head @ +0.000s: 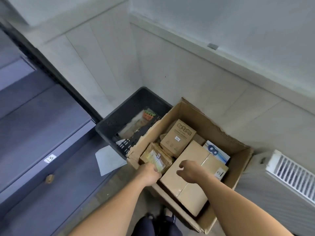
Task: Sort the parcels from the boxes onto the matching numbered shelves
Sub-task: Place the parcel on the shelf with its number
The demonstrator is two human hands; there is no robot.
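A big open cardboard box (237, 169) stands on the floor in a corner and holds several parcels. My left hand (150, 174) grips the near end of a small taped brown parcel (157, 156) with a white label at the box's left side. My right hand (188, 171) hovers with loosely curled fingers over a large plain carton (190, 178) marked "0" on a sticker and holds nothing. Behind lie a printed brown carton (178, 136) and a white and blue package (215, 151).
A black plastic crate (117, 120) with a few items stands left of the box against the wall. Blue-grey shelves (42, 133) run along the left, with a small label on one edge. A white vent grille (293, 172) sits at right. A sheet of paper (109, 160) lies on the floor.
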